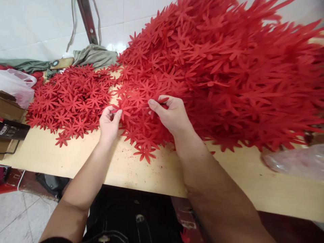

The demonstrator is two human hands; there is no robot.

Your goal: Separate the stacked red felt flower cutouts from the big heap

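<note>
Both hands at the table [152, 172] edge: left hand [109, 123] pinches one red flower cutout [123, 109]; right hand [170, 113], fingers curled shut, grips cutouts from big heap [227, 74] just to its right; sorted pile [73, 98] lies left.

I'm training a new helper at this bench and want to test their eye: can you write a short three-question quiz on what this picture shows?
1. True or false: the left hand pinches a red flower-shaped cutout between thumb and fingers.
2. Which pile of red cutouts is taller? A: the flat spread on the left. B: the big heap on the right.
3. Fill in: the right hand grips cutouts at the edge of the ____ heap.

Key: 1 true. 2 B. 3 big. Both hands work over the wooden tabletop, close together at the foot of that heap.
</note>
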